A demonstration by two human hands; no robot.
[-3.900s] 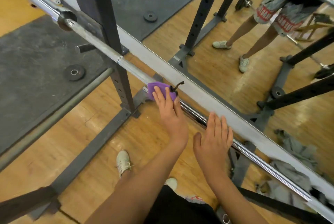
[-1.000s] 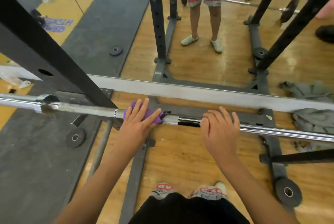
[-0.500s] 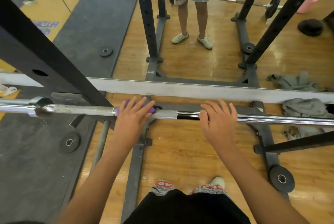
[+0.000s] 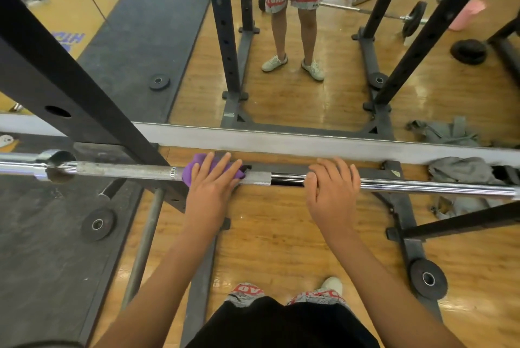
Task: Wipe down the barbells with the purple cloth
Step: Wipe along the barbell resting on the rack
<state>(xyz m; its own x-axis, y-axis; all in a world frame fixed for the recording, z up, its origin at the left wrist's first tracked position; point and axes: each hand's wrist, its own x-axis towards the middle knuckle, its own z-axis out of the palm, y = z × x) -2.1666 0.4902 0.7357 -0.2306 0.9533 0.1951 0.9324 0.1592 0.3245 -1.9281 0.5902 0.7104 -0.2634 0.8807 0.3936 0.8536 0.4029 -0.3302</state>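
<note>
Crumpled purple cloth (image 4: pixel 193 170) on metal barbell (image 4: pixel 126 171)

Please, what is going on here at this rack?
A person is wiping a barbell that lies across a rack in front of a mirror. The left hand presses the purple cloth onto the dull grey part of the bar. The right hand rests on the bar further right, holding nothing.

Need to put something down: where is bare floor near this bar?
Bare wooden floor lies below the steel barbell, between the left grey base rail and right grey base rail. Crowded on the right: grey cloth heap and small black weight plate.
</note>
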